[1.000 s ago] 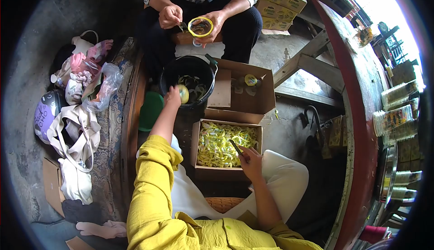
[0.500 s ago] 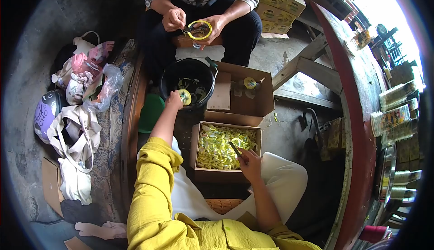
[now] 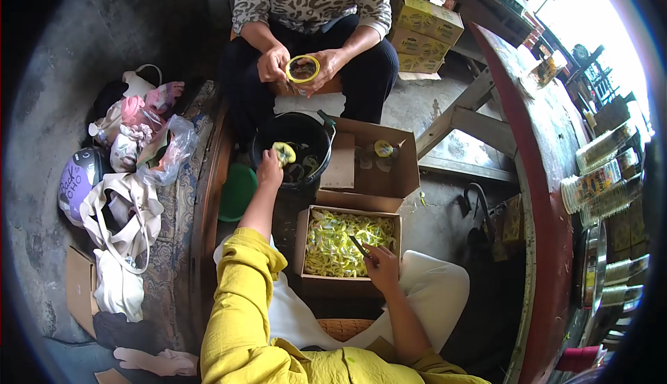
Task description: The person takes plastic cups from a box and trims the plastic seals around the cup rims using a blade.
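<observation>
My left hand [image 3: 269, 170] is closed on a small plastic cup with a yellow printed top [image 3: 283, 153], held over the left part of a black bucket [image 3: 326, 165]. Yellow-and-clear scraps lie inside the bucket. My right hand [image 3: 382, 267] grips a slim dark knife [image 3: 359, 246], its tip pointing up and left. Below the knife is a cardboard box [image 3: 300, 241] filled with thin yellow strips [image 3: 344, 235]. Behind that stands an open cardboard box [image 3: 389, 184], with another yellow-topped cup [image 3: 383, 148] and some clear plastic pieces in it.
Opposite me, a seated person's hands [image 3: 323, 64] hold a yellow-rimmed cup [image 3: 303, 69]. A green basin [image 3: 237, 191] sits left of the bucket. Bags and a purple helmet [image 3: 80, 179] lie at left. The red-edged table [image 3: 531, 176] at right carries stacked cups [image 3: 590, 186].
The view has tipped upward, so the scene sits lower. My left hand has shifted slightly, its cup turned a little. The person opposite has tilted their cup. My right hand keeps the knife.
</observation>
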The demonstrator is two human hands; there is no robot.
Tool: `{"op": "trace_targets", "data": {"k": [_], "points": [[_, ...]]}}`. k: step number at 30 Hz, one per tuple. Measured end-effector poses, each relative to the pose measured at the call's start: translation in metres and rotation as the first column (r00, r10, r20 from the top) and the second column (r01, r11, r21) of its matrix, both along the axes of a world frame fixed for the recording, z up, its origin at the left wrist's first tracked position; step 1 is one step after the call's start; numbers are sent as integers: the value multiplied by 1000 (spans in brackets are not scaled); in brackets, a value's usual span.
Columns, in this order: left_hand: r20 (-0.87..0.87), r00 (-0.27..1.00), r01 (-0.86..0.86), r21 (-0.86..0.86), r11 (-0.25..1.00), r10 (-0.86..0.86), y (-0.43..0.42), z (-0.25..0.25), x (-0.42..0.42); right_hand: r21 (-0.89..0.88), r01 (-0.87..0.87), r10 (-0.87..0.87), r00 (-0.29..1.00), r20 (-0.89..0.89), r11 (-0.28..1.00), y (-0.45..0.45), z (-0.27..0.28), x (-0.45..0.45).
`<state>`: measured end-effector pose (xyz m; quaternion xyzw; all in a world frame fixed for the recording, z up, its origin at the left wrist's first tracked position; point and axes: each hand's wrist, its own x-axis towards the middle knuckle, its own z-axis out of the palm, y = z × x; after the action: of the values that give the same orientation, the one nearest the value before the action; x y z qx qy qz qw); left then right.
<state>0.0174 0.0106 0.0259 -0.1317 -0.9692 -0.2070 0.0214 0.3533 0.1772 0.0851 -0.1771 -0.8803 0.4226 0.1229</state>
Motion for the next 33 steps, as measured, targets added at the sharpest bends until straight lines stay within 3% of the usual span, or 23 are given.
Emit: {"op": "trace_targets", "data": {"k": [3,6,7,8,9,11,13,15,18,19,21,22,26,28,30,33], "points": [[316,940,-69,-200,977,131,-8,-68,-18,15,3,-3,1000,-12,1000,1,0,-1],[356,934,-32,30,999,19,-9,-29,-12,-7,10,-10,1000,-25,1000,0,7,-1],[247,965,-149,218,965,93,-8,-33,-15,-15,10,-10,1000,-23,1000,-1,8,-1],[258,958,-209,310,927,129,-7,-31,-17,-24,8,-8,1000,-19,1000,-2,8,0],[273,948,-267,401,877,164,-4,-22,-15,-32,3,-3,1000,-14,999,-2,8,0],[440,898,-337,651,680,24,-2,-1,-12,-69,25,-28,999,-46,997,-2,8,0],[262,965,-202,759,619,-6,1,11,-6,-146,61,-74,994,-82,987,-1,4,1],[408,827,-278,894,351,-386,-2,49,18,-243,123,-151,983,-102,962,0,-4,2],[299,861,-284,954,97,-411,0,92,73,-457,194,-274,955,-114,868,9,-30,2],[269,861,-258,962,87,-432,-4,105,91,-508,197,-305,942,-137,838,12,-30,0],[147,940,-142,989,40,-307,0,108,123,-608,211,-374,915,-154,765,12,-31,4],[128,918,-120,992,47,-374,-3,111,137,-699,172,-387,908,-160,694,9,-16,5],[69,841,-54,998,44,-536,-4,121,191,-798,178,-407,909,-90,575,17,-13,11],[14,816,-20,1000,-4,-578,-2,122,217,-769,161,-409,902,-140,619,14,17,11],[57,818,-30,998,56,-573,-1,118,236,-690,146,-371,909,-189,709,13,39,11],[86,792,-2,990,139,-604,1,122,259,-658,-11,-295,888,-352,753,1,81,9]]}}
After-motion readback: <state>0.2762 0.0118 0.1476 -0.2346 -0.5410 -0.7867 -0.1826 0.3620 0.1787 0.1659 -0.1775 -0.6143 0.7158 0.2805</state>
